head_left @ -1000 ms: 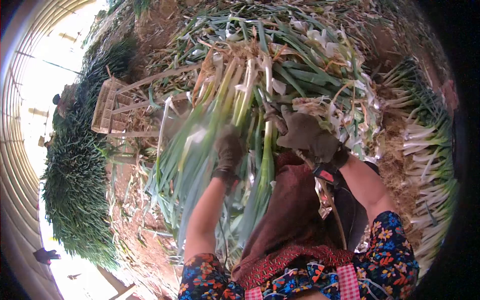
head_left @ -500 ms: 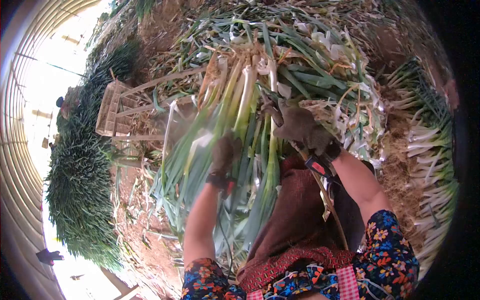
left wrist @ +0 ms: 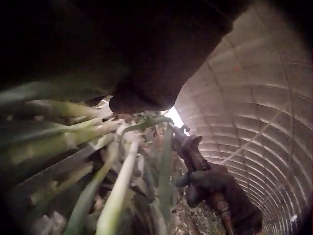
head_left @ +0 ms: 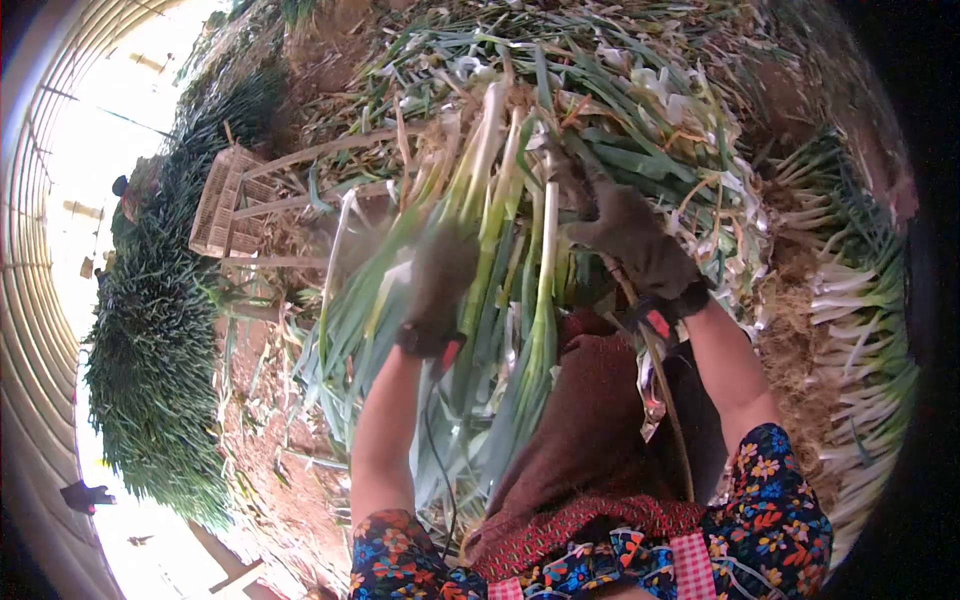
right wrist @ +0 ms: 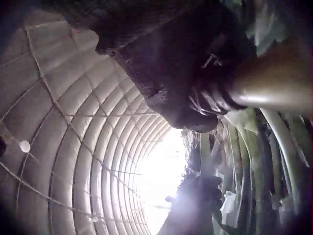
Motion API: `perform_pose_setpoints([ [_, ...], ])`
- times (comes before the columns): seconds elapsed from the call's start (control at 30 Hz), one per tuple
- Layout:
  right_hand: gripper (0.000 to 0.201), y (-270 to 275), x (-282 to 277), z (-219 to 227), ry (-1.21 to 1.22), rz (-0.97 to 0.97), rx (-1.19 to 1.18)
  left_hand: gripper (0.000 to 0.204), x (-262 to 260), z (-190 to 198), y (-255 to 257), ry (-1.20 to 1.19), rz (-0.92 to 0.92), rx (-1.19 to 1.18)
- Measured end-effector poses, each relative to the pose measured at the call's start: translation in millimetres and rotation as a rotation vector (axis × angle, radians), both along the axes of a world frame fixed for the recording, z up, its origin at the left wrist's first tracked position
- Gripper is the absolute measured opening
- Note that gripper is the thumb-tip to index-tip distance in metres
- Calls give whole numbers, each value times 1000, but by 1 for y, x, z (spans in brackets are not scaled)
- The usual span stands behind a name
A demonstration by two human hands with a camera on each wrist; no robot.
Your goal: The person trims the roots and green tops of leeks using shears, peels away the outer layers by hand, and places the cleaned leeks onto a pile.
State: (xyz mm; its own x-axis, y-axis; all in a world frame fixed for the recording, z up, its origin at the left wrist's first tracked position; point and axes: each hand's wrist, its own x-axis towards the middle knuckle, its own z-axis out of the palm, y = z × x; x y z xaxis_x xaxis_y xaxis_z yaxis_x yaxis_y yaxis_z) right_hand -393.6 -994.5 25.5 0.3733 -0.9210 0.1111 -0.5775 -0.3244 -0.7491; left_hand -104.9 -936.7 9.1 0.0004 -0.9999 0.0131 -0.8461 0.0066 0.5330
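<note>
Long green onions with white stalks [head_left: 488,130] lie in a heap before the person, roots pointing away. The gloved left hand [head_left: 440,275], blurred in the head view, is curled round stalks within the heap; in the left wrist view its dark glove [left wrist: 146,68] hides most of the grip. To the right, the gloved right hand [head_left: 640,245] grips a dark tool [head_left: 570,175] with a hose [head_left: 665,410] trailing back from it. The tool's hooked tip [left wrist: 183,129] is beside the onions in the left wrist view.
A plastic crate [head_left: 225,205] stands at the left by some wooden slats. Stripped leaves [head_left: 640,90] litter the ground beyond the heap. Onions with bare white stalks [head_left: 850,340] lie in a row at the right; a large green pile [head_left: 150,380] is at the far left.
The left hand has moved slightly away from the body, and a white stalk near it has shifted towards the far side. The right hand has turned a little with the tool in it.
</note>
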Motion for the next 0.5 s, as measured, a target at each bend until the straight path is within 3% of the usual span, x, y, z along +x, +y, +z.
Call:
perform_pose_setpoints([
  [0.07,77,12,-13,50,-134,56,153,20,-20,2,-10,-35,-22,-30],
  [0.1,78,16,-13,51,-199,45,112,25,-23,-33,-9,205,-47,19],
  [0.17,82,27,-14,53,-200,70,93,29,-48,-67,-1,200,-159,90],
  [0.2,83,33,-14,50,-155,102,94,32,-71,-79,10,18,-231,96],
  [0.27,87,46,-12,34,-18,205,66,33,-87,-85,26,332,-173,55],
  [0.37,93,65,-2,10,206,339,25,34,-79,-44,42,277,115,111],
  [0.4,95,68,4,11,265,357,59,33,-68,-46,46,194,136,57],
  [0.43,99,65,8,16,377,361,473,33,-56,-53,51,112,155,2],
  [0.5,82,63,13,37,373,388,511,33,-46,-60,54,30,178,-58],
])
